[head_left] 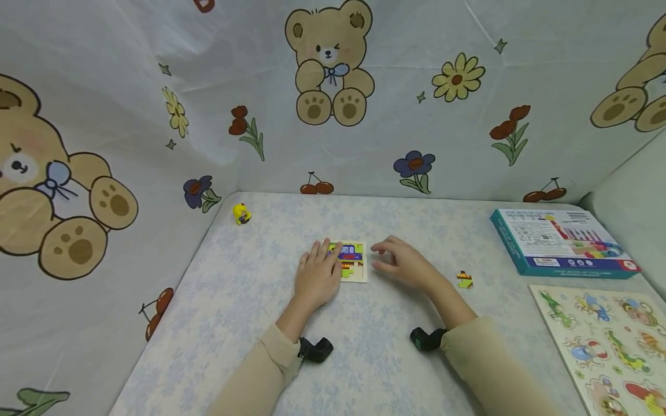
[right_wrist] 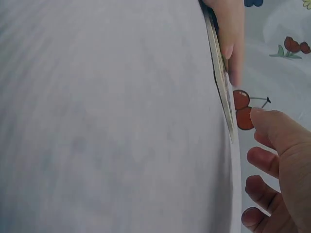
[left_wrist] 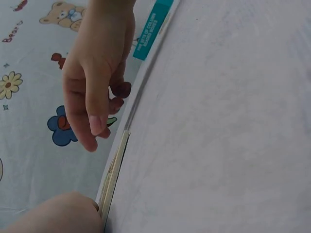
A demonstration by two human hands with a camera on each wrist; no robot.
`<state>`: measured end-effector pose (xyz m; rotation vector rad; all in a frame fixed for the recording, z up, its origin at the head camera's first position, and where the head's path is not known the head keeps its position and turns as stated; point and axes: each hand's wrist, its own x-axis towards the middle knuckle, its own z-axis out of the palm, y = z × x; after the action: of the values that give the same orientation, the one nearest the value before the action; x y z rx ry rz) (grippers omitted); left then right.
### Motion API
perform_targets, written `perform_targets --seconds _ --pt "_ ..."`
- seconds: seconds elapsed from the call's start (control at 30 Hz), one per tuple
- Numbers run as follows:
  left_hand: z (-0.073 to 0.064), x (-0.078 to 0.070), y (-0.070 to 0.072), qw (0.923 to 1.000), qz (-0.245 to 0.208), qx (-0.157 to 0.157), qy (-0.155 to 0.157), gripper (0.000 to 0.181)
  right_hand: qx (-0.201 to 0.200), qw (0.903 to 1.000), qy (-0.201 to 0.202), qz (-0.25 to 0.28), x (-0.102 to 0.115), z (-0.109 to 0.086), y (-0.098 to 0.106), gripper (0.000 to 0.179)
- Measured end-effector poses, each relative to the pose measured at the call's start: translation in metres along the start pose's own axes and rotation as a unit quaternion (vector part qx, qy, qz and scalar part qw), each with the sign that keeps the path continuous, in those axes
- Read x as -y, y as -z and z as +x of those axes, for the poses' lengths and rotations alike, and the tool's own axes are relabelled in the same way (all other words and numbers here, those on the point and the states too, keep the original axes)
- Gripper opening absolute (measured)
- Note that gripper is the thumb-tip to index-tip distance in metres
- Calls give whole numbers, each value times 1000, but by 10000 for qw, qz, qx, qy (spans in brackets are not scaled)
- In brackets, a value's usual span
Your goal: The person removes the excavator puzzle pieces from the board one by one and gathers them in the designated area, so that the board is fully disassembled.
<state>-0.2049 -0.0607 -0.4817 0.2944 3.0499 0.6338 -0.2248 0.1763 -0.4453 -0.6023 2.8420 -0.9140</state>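
A small square jigsaw puzzle (head_left: 359,271) with a vehicle picture lies in a pale frame on the table. Over its left part my left hand (head_left: 318,277) rests with the fingers extended, hiding that side. My right hand (head_left: 403,263) hovers just beyond the right edge, its fingers loosely bent and holding nothing. In the left wrist view the thin edge of the puzzle frame (left_wrist: 114,170) shows between both hands. A loose puzzle piece (head_left: 465,280), yellow-green with a striped part, lies to the right of my right hand.
A teal-edged box (head_left: 567,242) lies at the back right. In front of it is a wooden board (head_left: 598,341) with insect pictures. A small yellow toy figure (head_left: 241,214) stands at the back left. A printed cloth with bears and flowers hangs behind the table.
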Motion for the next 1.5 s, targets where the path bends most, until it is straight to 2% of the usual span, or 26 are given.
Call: perform_targets --seconds 0.23,0.4,0.7,1.03,1.2,1.5 --pt "0 -1 -1 9998 196 63 -14 50 179 9986 259 -429 14 14 -14 46" --pt "1 0 -3 9996 285 74 -21 50 272 9967 258 -717 18 18 -16 51" --pt "1 0 -3 9994 332 65 -26 50 246 9925 377 -1132 24 24 -16 40" --pt "1 1 -4 9994 345 15 -20 50 218 9761 1019 -1905 25 28 -16 36" --pt "2 1 -5 9993 361 9 -33 51 296 9700 1183 -2104 26 28 -14 35" --pt "1 1 -4 9995 303 20 -33 51 404 9709 1288 -1977 25 25 -9 37"
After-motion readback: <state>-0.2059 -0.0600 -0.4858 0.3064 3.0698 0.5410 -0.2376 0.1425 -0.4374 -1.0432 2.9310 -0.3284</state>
